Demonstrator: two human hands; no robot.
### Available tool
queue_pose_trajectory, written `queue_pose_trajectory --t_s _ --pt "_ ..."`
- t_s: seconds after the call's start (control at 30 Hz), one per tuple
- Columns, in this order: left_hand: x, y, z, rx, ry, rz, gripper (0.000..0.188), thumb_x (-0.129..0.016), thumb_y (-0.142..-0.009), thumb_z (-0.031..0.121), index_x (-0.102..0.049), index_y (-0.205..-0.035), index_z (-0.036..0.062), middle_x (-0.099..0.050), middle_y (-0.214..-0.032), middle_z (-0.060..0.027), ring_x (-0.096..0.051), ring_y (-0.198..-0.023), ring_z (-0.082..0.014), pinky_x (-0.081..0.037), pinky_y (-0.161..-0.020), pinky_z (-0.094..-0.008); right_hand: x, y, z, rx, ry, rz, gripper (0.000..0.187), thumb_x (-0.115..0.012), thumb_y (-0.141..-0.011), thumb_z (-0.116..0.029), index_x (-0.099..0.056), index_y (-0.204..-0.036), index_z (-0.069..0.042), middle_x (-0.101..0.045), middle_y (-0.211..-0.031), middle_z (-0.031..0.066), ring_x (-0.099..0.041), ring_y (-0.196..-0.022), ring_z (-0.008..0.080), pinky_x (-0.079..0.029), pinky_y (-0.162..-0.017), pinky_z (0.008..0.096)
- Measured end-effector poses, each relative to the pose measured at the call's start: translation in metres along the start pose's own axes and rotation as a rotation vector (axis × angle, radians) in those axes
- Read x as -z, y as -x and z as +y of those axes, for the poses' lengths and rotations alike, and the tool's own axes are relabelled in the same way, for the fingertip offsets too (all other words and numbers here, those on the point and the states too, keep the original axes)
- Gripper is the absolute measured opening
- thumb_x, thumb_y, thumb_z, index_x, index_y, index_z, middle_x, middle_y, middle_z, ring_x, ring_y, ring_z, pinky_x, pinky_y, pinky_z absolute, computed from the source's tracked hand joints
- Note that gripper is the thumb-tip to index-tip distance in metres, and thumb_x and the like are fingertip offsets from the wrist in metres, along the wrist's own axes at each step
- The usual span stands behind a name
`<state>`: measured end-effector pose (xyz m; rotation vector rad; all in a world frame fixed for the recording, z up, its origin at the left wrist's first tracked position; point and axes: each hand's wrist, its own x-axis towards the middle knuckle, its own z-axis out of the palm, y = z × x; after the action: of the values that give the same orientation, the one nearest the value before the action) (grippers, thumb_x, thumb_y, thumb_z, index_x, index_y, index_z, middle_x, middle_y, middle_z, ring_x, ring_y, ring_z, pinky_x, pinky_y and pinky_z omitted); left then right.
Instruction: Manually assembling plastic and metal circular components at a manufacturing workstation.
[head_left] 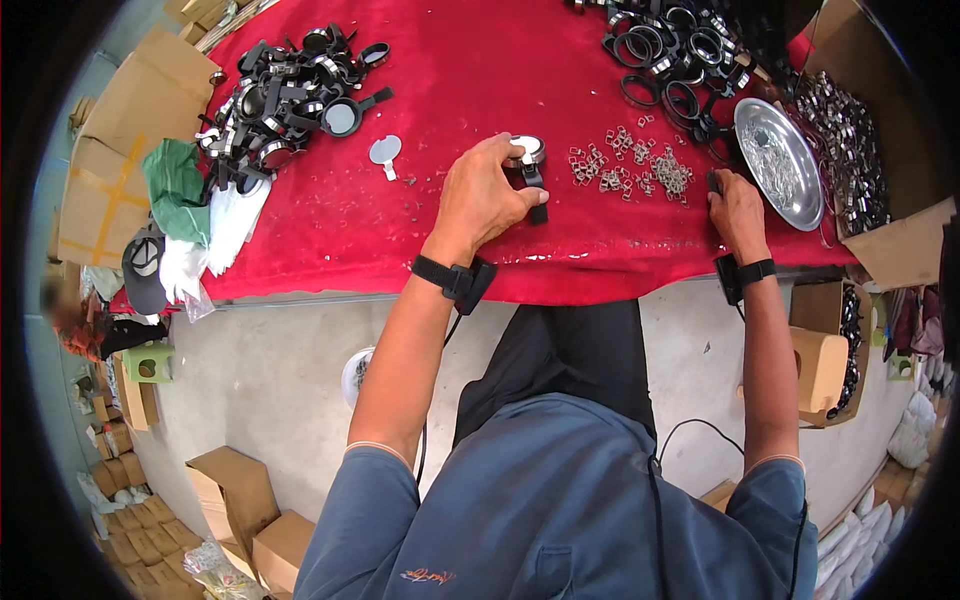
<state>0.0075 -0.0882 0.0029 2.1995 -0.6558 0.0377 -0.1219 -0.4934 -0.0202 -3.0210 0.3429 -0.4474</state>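
– What is seen at the left?
– A dark cap (145,275) is seen below a crumpled green cloth (174,190); below, a green stool (148,363) is placed.
– And lower down?
– Cardboard cartons (245,490) are stood at left, white sacks (858,540) piled at right.

"Is the red draped cover (450,80) cloth?"
"Yes, matt cloth."
"And the oval silver tray (804,213)?"
"Smooth, glossy metal; the small square silver buckles (672,172) shine too."
"The round black-strapped piece (533,176)?"
"Bright metal rim (541,153), dark plastic-looking strap (540,214)."
"The large brown box (168,85)?"
"Matt cardboard."
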Motion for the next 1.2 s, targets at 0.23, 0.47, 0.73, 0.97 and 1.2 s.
queue_pose_trajectory --t_s 0.23,0.47,0.73,0.97,1.2 --pt "-0.004 0.004 -0.005 0.004 0.077 0.009 0.067 -0.099 -0.074 0.024 -0.073 -0.129 -0.0044 -0.068 -0.153 -0.0261 -0.070 -0.135 -0.0424 -0.054 -0.118 -0.0467 0.018 -0.012 -0.090 -0.228 -0.766 -0.027 0.032 -0.081 -0.094 -0.008 -0.077 -0.124 -0.001 -0.085 -0.106 0.0162 -0.082 -0.101 0.0237 -0.063 -0.088 0.0381" --pt "-0.013 -0.003 -0.012 -0.026 0.137 0.066 0.068 -0.102 -0.070 0.023 -0.075 -0.126 -0.0050 -0.074 -0.137 -0.0211 -0.075 -0.123 -0.0355 -0.060 -0.109 -0.0435 -0.012 -0.037 -0.231 -0.197 -0.799 -0.013 0.024 -0.081 -0.091 -0.008 -0.080 -0.114 -0.001 -0.083 -0.098 0.0194 -0.082 -0.092 0.0340 -0.064 -0.085 0.0442" --pt "-0.021 0.004 -0.015 -0.001 0.197 0.156 0.054 -0.098 -0.072 0.016 -0.078 -0.118 -0.0040 -0.077 -0.130 -0.0220 -0.076 -0.118 -0.0361 -0.061 -0.107 -0.0447 -0.017 -0.025 -0.256 -0.161 -0.770 0.007 0.030 -0.083 -0.087 -0.012 -0.079 -0.114 0.001 -0.082 -0.099 0.0235 -0.081 -0.095 0.0423 -0.062 -0.088 0.0511" --pt "-0.025 0.005 -0.014 -0.130 0.108 0.265 0.031 -0.079 -0.085 0.009 -0.082 -0.114 -0.0033 -0.078 -0.123 -0.0257 -0.074 -0.117 -0.0442 -0.060 -0.104 -0.0485 -0.015 -0.028 -0.272 -0.053 -0.516 0.085 0.035 -0.090 -0.081 -0.015 -0.072 -0.107 0.001 -0.078 -0.094 0.0235 -0.077 -0.090 0.0447 -0.060 -0.081 0.0550" --pt "-0.025 0.000 -0.021 -0.094 0.107 0.255 0.030 -0.080 -0.088 0.010 -0.085 -0.115 -0.0022 -0.079 -0.126 -0.0255 -0.078 -0.114 -0.0420 -0.062 -0.100 -0.0465 -0.031 -0.034 -0.272 0.072 -0.469 0.234 0.021 -0.085 -0.081 -0.012 -0.070 -0.092 -0.001 -0.075 -0.088 0.0208 -0.074 -0.084 0.0439 -0.058 -0.075 0.0539"
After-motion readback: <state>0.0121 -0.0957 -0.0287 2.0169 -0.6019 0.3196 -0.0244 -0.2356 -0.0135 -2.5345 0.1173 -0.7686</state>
